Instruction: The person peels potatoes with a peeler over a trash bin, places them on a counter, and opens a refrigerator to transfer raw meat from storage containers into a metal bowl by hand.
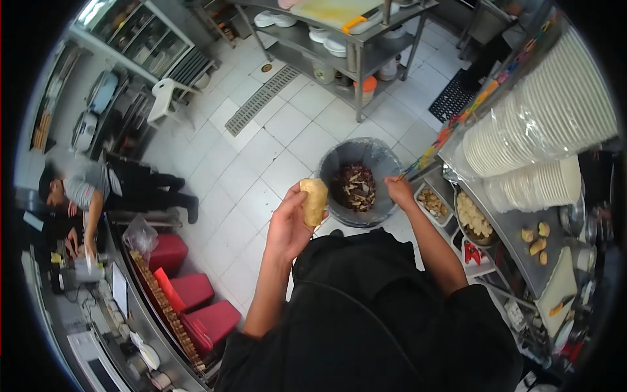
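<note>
At the right of the frame, a metal bench [513, 256] is seen, with a bowl of pale chunks [475, 219] set at its near side. In the middle of the frame, on the tiled floor, a grey bin [375, 154] is placed, lined by what looks like plastic film, and dark and pale scraps [356, 188] are held at its bottom.

To the left of the bin, the left hand [292, 221] is raised with its palm turned up, and a pale yellow peeled piece [314, 202] is grasped in it near the centre of the frame. The thumb is laid along the left side of the piece; the fingers behind it are mostly hidden. At the bin's right edge, the right hand [398, 191] is curled; whether a small tool is gripped in it cannot be told.

The piece's long axis is aligned roughly with the frame's height, one blunt end being pointed to the top and the slightly narrower one to the bottom. How far it is tipped toward the camera cannot be judged. It is likely to be found firm, stiff and fairly light, not fragile, but slippery if its peeled surface is wet. It is best held around its middle, with the ends left free.
</note>
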`<state>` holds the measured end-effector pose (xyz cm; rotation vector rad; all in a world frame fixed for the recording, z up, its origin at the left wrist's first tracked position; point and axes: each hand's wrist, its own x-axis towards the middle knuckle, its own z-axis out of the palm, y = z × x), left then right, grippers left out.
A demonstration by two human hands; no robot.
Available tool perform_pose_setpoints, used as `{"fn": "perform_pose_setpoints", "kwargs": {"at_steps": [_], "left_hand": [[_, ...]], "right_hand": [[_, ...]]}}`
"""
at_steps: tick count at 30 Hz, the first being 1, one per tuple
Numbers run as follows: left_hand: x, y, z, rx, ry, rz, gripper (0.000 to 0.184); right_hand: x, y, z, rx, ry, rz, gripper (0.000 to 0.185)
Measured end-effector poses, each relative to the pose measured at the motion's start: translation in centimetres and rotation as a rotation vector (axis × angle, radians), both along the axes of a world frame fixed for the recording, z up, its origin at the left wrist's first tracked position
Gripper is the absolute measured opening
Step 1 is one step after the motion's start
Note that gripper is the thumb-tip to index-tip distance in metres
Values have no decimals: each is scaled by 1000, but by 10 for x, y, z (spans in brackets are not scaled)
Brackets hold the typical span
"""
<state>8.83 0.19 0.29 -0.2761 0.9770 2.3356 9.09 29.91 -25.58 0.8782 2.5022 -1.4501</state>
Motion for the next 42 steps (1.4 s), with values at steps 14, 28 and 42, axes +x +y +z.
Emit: {"fn": "perform_pose_setpoints", "kwargs": {"at_steps": [14, 28, 42], "left_hand": [[-22, 0, -30, 38, -59, -234, 40], [-23, -4, -28, 107, -143, -31, 38], [-31, 10, -20, 165, -107, 71, 34]], "right_hand": [[46, 21, 6, -819, -81, -442, 16], [9, -28, 64, -1178, 10, -132, 58], [-13, -77, 285, -896, 784, 138, 42]]}}
